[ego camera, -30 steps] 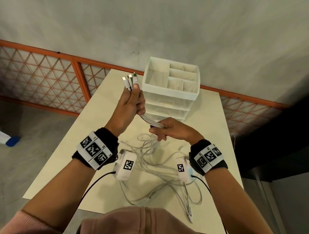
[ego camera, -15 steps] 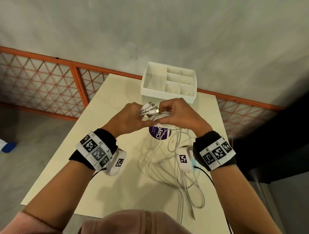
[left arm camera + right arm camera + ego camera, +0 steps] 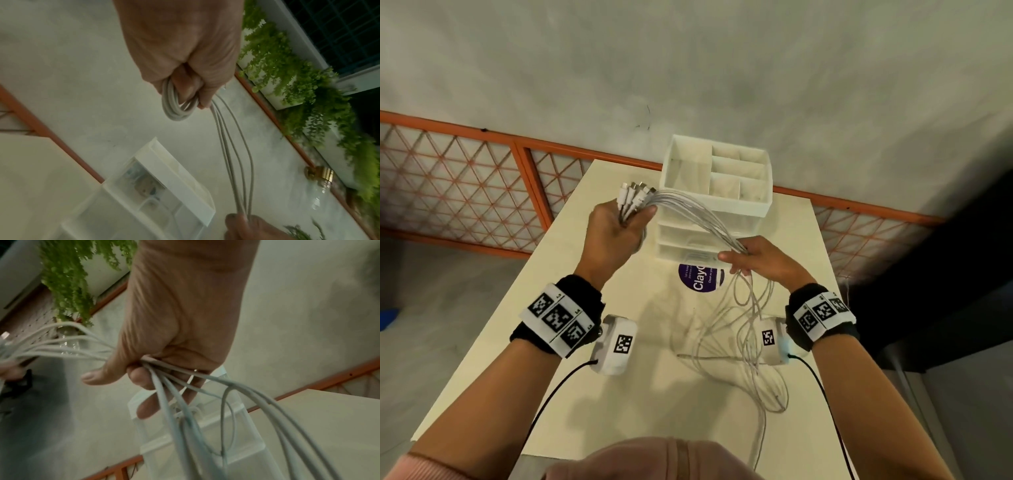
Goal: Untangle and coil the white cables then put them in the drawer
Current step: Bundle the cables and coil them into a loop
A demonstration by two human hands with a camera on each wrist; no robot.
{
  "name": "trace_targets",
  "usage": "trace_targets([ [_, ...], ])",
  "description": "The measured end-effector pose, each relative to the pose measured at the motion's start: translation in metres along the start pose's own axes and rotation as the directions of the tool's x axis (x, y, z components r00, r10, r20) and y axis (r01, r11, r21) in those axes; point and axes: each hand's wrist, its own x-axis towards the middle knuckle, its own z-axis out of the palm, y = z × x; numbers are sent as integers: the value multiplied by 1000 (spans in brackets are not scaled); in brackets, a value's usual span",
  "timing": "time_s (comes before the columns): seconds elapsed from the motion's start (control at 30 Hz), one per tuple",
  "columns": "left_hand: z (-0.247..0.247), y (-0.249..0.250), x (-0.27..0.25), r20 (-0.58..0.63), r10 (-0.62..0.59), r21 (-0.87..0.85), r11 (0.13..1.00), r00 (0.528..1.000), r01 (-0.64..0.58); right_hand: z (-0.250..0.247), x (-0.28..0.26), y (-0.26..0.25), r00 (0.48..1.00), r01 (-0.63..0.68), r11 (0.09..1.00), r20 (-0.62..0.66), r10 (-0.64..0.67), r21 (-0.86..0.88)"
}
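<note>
Several white cables arc between my two hands above the cream table. My left hand grips the bunch near its plug ends, with a small loop of cables wound in the fist. My right hand pinches the same cables lower down between thumb and fingers, in front of the white drawer unit. Below it the loose cable ends hang and lie tangled on the table. The drawer unit appears under the cables in the left wrist view.
An open compartment tray tops the drawer unit. A purple round label lies on the table in front of it. An orange lattice railing runs behind the table; a dark drop lies to the right.
My hands were together at the plug ends half a second ago. They have moved apart: the left rose up and left with the plugs, the right slid down along the cables.
</note>
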Motion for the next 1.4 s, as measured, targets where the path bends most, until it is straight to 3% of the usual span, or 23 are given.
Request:
trace_targets([
  [0.13,-3,-16,-1,-29,-88,79,993,996,90,-16,-1,-6,995,-41,999,-88,39,-20],
  [0.23,-5,-25,-2,-38,-146,116,982,989,149,-34,-1,-17,985,11,999,-173,-20,-50],
  [0.37,-24,-40,8,-95,-165,-31,986,982,163,-63,-3,-24,998,-26,974,-58,13,-227],
  [0.43,-31,-45,13,-103,-148,-47,989,984,144,-71,-1,-19,996,-69,948,-71,49,-309],
  [0.7,-21,-65,8,-148,-284,301,900,947,316,-52,4,-15,987,-64,960,-157,21,-272],
  [0.83,-10,-41,-5,-92,-153,335,926,984,175,-38,9,-13,994,-93,852,-100,48,-515],
  [0.9,2,-24,-12,33,-74,287,956,997,61,-24,8,-21,998,-61,810,-55,35,-584],
  [1.0,23,-12,-16,351,7,253,962,936,-102,-3,8,-37,998,61,859,48,-42,-508],
  [1.1,40,-14,-13,486,-80,204,979,870,-24,7,6,-57,988,151,919,77,-132,-363],
  [1.17,48,-16,-13,486,-86,116,993,870,34,6,3,-67,984,180,934,68,-167,-308],
  [1.27,49,-15,-11,426,-45,90,996,904,8,1,-3,-68,984,177,960,60,-168,-218],
  [1.4,37,-9,1,268,-50,140,990,962,13,-18,-11,-49,978,169,985,-120,-173,-46],
])
